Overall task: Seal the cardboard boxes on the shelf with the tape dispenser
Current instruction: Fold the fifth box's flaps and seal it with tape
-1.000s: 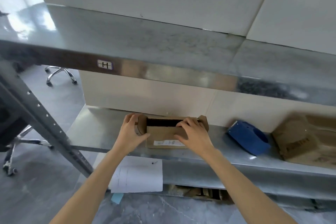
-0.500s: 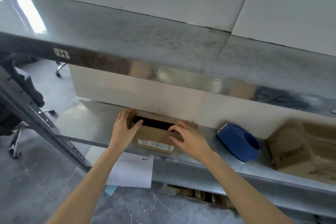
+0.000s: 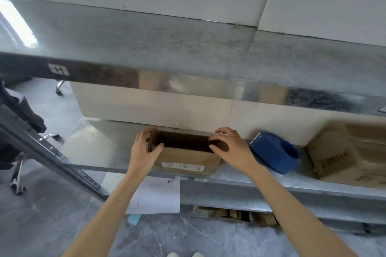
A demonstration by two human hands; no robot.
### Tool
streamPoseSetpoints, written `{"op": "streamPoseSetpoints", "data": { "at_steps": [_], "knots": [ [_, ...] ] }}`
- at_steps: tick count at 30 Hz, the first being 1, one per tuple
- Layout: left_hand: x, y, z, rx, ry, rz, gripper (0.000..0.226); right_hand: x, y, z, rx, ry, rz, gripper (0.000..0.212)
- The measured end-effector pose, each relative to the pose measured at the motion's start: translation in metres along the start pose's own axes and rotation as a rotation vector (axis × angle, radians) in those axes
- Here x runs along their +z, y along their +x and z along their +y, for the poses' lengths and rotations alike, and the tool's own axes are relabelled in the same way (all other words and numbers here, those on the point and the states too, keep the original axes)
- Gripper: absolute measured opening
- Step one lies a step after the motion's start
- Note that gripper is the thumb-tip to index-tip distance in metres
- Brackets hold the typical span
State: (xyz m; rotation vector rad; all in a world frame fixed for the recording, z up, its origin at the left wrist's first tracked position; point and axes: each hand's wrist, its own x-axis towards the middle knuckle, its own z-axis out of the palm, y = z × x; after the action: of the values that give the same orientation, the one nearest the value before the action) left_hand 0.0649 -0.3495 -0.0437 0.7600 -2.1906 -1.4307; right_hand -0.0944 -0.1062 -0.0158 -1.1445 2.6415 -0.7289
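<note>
Cardboard box [image 3: 186,158] rests on steel shelf [image 3: 100,148], left hand [image 3: 144,152] and right hand [image 3: 234,150] gripping its end flaps.

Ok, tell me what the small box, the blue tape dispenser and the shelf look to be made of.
Small box: brown cardboard, matte, judging by its folded flaps and stuck-on white label.
Tape dispenser: probably moulded plastic, solid blue, smooth with a faint sheen.
Shelf: sheet metal, possibly galvanised or stainless steel; grey, mottled, and it reflects light.

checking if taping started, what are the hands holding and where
Both hands hold the open cardboard box: left hand grips its left end flap, right hand its right end. The tape dispenser lies untouched.
</note>
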Motion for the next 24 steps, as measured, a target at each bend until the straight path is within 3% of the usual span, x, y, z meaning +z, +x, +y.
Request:
{"op": "streamPoseSetpoints", "data": {
  "at_steps": [9,16,20,24],
  "knots": [
    [-0.001,-0.008,-0.001,0.005,-0.043,-0.161,0.054,-0.003,0.005,-0.005,0.173,0.062,0.026,0.034],
    [-0.004,-0.006,-0.013,0.059,0.024,-0.327,0.059,0.005,0.012,-0.009,0.179,0.104,0.057,0.036],
    [-0.003,-0.003,-0.014,0.041,0.058,-0.361,0.048,0.006,0.011,-0.012,0.169,0.130,0.023,0.042],
    [-0.002,0.000,-0.018,0.069,0.231,-0.382,0.057,0.009,0.005,-0.014,0.169,0.224,-0.030,0.036]
  ]
}}
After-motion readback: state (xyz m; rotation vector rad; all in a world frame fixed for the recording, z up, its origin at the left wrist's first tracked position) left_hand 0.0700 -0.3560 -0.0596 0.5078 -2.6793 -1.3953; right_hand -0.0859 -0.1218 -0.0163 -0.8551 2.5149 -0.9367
